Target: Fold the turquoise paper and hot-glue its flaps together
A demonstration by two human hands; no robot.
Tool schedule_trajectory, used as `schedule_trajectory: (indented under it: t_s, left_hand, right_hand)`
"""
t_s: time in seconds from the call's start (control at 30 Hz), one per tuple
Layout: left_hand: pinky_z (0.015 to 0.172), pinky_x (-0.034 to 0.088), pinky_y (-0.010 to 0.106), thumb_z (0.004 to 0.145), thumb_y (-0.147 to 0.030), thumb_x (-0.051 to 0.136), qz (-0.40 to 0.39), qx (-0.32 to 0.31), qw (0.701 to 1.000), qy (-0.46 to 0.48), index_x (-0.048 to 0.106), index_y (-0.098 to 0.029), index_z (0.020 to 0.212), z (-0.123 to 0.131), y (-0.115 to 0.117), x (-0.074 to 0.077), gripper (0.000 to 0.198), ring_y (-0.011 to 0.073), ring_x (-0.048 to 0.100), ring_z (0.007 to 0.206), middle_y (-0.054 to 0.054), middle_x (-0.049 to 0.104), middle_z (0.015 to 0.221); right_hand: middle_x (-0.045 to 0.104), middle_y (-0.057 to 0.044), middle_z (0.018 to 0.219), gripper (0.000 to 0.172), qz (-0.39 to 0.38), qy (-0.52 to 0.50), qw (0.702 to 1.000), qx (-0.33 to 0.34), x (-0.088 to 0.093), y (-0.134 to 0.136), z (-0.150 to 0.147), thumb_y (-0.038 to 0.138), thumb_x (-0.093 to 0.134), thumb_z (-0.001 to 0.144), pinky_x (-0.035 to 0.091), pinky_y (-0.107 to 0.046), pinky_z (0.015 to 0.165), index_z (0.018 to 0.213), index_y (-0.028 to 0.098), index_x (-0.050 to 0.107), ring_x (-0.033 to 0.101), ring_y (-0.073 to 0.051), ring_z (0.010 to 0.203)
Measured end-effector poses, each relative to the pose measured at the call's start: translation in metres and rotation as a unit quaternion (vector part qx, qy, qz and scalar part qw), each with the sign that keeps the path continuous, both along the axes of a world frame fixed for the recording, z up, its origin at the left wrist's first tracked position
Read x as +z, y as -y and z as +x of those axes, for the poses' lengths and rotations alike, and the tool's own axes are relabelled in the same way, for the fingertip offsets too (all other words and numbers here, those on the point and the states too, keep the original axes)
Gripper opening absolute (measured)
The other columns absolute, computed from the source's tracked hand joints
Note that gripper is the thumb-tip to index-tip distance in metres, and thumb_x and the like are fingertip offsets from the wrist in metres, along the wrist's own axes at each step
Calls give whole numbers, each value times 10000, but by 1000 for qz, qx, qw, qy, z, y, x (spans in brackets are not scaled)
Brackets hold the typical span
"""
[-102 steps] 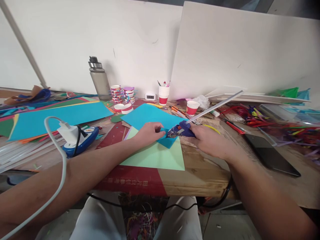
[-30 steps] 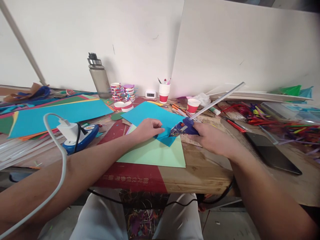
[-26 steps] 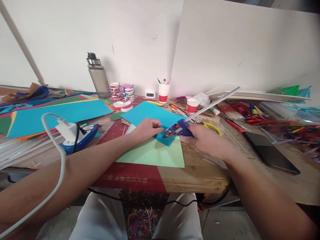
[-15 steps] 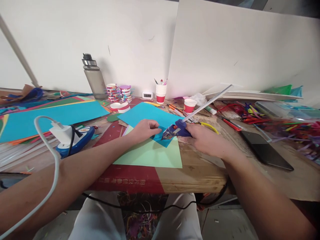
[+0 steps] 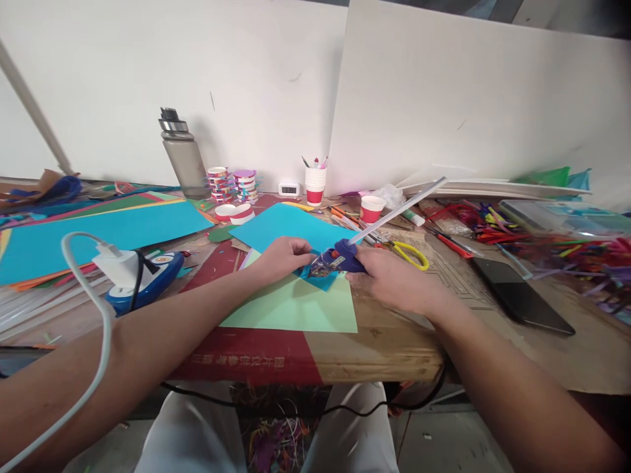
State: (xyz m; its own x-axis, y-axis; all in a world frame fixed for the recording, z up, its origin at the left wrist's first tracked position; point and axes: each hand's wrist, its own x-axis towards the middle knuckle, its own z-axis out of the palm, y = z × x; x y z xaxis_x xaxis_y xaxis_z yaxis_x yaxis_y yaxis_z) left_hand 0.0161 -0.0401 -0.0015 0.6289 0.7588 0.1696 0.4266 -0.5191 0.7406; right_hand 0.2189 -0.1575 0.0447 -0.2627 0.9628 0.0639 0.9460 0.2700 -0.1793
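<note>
My right hand (image 5: 392,279) is wrapped round a dark blue hot glue gun (image 5: 351,258), a long clear glue stick (image 5: 399,211) rising from its back end. The nozzle points left, over a small piece of blue paper (image 5: 324,284). My left hand (image 5: 282,259) has its thumb and fingers closed at that piece's left edge, close to the nozzle; the fingertips are partly hidden. Beneath lies a pale green sheet (image 5: 290,312), with a larger blue sheet (image 5: 290,220) behind it.
A power strip (image 5: 148,282) with a white charger stands left, beside coloured sheets (image 5: 98,230). Behind are a bottle (image 5: 183,157), decorated cup rings (image 5: 245,187), a clock (image 5: 288,190) and paper cups (image 5: 315,187). Yellow-handled scissors (image 5: 411,256) and a phone (image 5: 522,295) lie right.
The glue gun in my right hand has moved slightly left, its nozzle now nearer my left fingertips, and its glue stick sits lower. My left hand stays at the blue paper.
</note>
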Motion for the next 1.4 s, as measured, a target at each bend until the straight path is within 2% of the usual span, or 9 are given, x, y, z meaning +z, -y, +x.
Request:
schedule_trajectory:
  t_s: [0.13,0.3,0.5,0.7,0.87,1.0,1.17,1.4]
  left_hand:
    - [526,304,226,745,-396,585,-7,4,1000,-7,594,-146,669,0,1,2,261,107,430,570,-17,511,595]
    - [513,292,220,757,-402,589,-8,3,1000,-4,578,-151,652,-1,-1,0,272,93,399,546,-35,466,571]
    - [523,298,224,757,-388,589,-4,-2,1000,-6,582,-152,664,0,-4,-2,253,98,420,557,-30,495,587]
    - [520,283,228,754,-402,593,-12,14,1000,-10,539,-158,619,1,2,4,284,90,386,539,-42,443,557]
    - [528,287,233,748,-425,595,-22,19,999,-15,564,-156,649,1,5,7,288,96,390,552,-39,452,567]
    - [532,289,234,749,-425,591,-17,18,999,-20,561,-157,650,0,4,5,287,97,394,556,-40,455,572]
    - [530,297,230,757,-415,585,-10,4,1000,-14,538,-162,629,0,1,2,288,95,396,555,-43,452,573]
    - [521,286,232,761,-417,583,-6,-1,1000,-10,498,-166,594,-1,1,2,313,92,381,538,-46,437,555]
  right_hand:
    - [675,-128,1039,197,10,6,1000,-1,0,1,-3,320,483,906,412,-282,731,981,163,575,615,-238,932]
    - [682,-115,1005,199,-6,14,1000,-6,3,2,3,343,489,905,395,-271,681,973,174,571,619,-218,845]
    - [685,-117,1004,183,-2,14,1000,0,3,0,-1,320,485,904,408,-275,707,957,171,576,620,-230,893]
    - [689,-106,996,227,-15,9,1000,8,10,5,16,380,487,908,425,-270,707,947,180,589,625,-216,845]
    - [705,-87,978,269,-23,-3,1000,6,16,8,27,418,527,886,443,-269,717,1014,201,622,633,-226,845]
    - [701,-91,1018,285,-20,-16,1000,4,13,5,25,424,516,890,449,-281,740,1022,197,628,631,-230,872]
    - [691,-92,1020,213,-21,-30,999,29,7,1,19,353,496,897,448,-293,759,957,186,614,619,-220,877]
    - [703,-86,1012,265,-30,-31,999,24,13,6,24,385,525,877,460,-291,750,1033,201,634,628,-240,886]
